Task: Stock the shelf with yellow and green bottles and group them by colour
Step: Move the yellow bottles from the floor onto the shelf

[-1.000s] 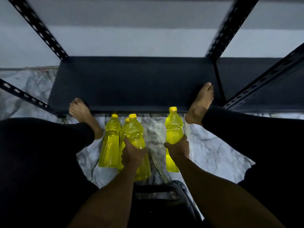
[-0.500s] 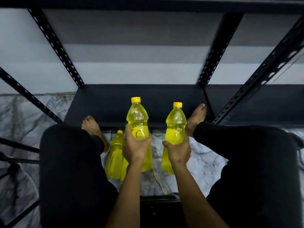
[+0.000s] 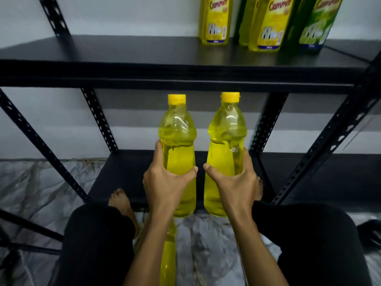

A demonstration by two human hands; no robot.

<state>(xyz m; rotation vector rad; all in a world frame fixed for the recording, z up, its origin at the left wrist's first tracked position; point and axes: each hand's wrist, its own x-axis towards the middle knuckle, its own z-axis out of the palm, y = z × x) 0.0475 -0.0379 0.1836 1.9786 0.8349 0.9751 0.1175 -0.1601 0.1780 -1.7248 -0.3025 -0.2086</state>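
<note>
1. The left hand (image 3: 165, 182) is wrapped around the lower body of a yellow bottle (image 3: 178, 145), thumb across the front and fingers round the far side — the bottle stands upright above the grip, its cap at 12 o'clock from the hand.
2. The right hand (image 3: 233, 182) is closed the same way on a second yellow bottle (image 3: 225, 141), thumb pointing toward 9 o'clock, fingers wrapped behind the right side.
3. The two held bottles are side by side, close together but apart, both in the air in front of the black rack, their caps just under the front edge of the upper shelf (image 3: 144, 50).
4. On that upper shelf, toward 1 o'clock, stand labelled yellow bottles (image 3: 215, 21) and, at the far right, a green bottle (image 3: 315, 23) just beside them.
5. The lower shelf (image 3: 119, 174) lies behind the hands.
6. Another yellow bottle (image 3: 168, 254) stands on the marbled floor (image 3: 37, 186) at 6 o'clock, partly hidden by the left forearm — between the person's dark-clad legs.
</note>
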